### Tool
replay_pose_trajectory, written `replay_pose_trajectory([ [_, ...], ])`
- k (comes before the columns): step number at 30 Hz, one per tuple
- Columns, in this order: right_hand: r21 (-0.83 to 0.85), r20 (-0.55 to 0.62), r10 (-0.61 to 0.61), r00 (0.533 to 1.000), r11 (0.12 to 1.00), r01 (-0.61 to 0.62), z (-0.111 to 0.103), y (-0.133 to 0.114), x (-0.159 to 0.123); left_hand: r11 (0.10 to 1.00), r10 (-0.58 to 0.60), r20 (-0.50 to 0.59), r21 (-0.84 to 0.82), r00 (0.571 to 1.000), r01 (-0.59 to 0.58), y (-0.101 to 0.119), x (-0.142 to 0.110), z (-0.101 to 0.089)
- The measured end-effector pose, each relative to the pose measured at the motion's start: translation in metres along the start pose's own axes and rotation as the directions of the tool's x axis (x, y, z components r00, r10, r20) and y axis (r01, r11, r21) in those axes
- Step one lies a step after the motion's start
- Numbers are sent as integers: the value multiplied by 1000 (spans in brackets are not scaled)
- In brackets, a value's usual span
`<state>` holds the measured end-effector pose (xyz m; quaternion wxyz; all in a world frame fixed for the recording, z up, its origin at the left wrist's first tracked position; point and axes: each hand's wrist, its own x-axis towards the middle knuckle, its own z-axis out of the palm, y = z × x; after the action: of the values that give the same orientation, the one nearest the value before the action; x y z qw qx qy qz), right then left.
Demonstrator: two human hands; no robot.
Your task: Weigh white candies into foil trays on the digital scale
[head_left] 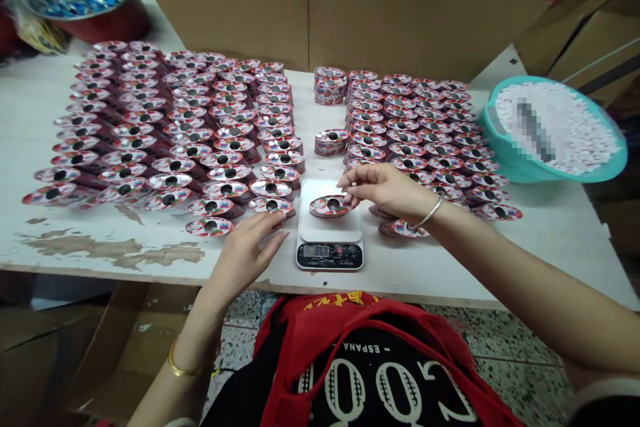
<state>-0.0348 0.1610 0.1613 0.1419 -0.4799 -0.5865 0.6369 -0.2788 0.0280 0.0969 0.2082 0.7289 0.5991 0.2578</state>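
Note:
A small oval red-and-white printed box (330, 206) with a dark round hole in its top sits on the white kitchen scale (333, 233). The scale's display shows digits. Above the right end of this box, my right hand (387, 192) has thumb and fingertips pinched together; what lies between them is too small to make out. My left hand (250, 247) is open, palm down, left of the scale. Its fingertips are by the front edge of another oval box (271, 205), and I cannot tell if they touch it.
Rows of similar oval boxes (173, 165) stand left of the scale, and more boxes (403, 125) stand to the right. A turquoise basin (545, 170) of small white pieces is at far right. A metal bowl (100, 20) with blue items stands back left. Cardboard cartons (400, 20) line the table's back.

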Motion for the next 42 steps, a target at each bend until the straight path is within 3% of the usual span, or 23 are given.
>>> replay_pose_trajectory([
  [2, -211, -8, -56, 998, 976, 53, 6, 0, -2, 1000, 6, -3, -8, 1000, -6, 0, 0, 1],
  [5, -510, 45, -193, 980, 839, 189, 16, -3, -4, 1000, 27, -5, -15, 1000, -27, 2, 2, 2],
  [8, -628, 116, -280, 953, 723, 289, 22, -4, -4, 999, 40, 5, -13, 999, -40, 2, 2, 2],
  [11, -610, 87, -344, 935, 724, 323, 19, -2, -2, 999, 32, 12, -14, 999, -32, 1, 0, 2],
  [18, -265, 9, -318, 948, 913, 309, 16, 10, 3, 999, 35, -8, -12, 999, -35, -3, -3, 6],
  [24, -346, -35, -447, 894, 845, 409, 25, 14, 0, 999, 50, -11, -7, 999, -51, -2, -2, 8],
  [30, -314, -84, -529, 845, 819, 481, 17, 13, -5, 1000, 19, -16, -19, 1000, -20, 1, -2, 5],
  [33, -270, -209, -537, 817, 835, 479, 6, 13, -16, 1000, 18, -12, -18, 1000, -18, 3, -1, 4],
  [37, -255, -410, -464, 785, 885, 389, -19, 19, -43, 999, 39, 0, -27, 999, -39, 7, 4, 4],
  [42, -210, -662, -366, 654, 928, 307, -61, 50, -79, 997, 82, 1, 13, 997, -82, 18, 18, 5],
])
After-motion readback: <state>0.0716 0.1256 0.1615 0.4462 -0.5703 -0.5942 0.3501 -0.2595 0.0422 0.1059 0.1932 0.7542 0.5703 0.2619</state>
